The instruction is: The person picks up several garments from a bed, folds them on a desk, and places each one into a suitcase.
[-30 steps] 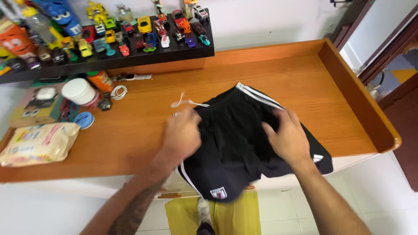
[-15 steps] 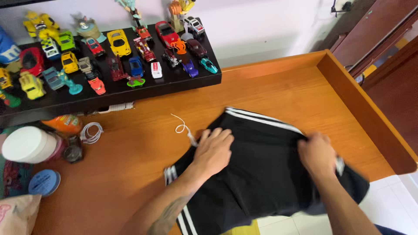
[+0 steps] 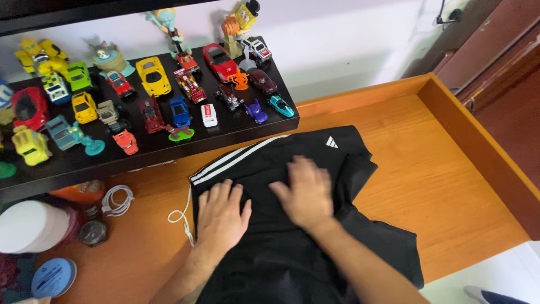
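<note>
**Hands flat on black shorts, wooden desk**

Shorts (image 3: 292,225) – black, with white side stripes and a small white emblem near the far right corner – lie spread on the orange-brown wooden desk (image 3: 439,186), reaching from just below the shelf edge to the near edge of the desk. A white drawstring (image 3: 181,217) trails off the garment's left side onto the bare wood.

Left hand (image 3: 221,218): open, palm down, fingers spread, pressed flat on the left part of the fabric. Right hand (image 3: 304,194): likewise open and flat, fingers spread, resting on the middle of the fabric just right of the other hand. Neither hand grips anything; the two lie close together but not touching.

Surroundings – a black shelf (image 3: 84,169) runs along the far left, loaded with toy cars (image 3: 153,76) in many colours and several small cartoon figures. Under it, at the left, sit a coiled white cable (image 3: 116,200), a white-lidded jar (image 3: 28,225) and a blue round lid (image 3: 53,277). A raised wooden rim borders the desk on the right.
</note>
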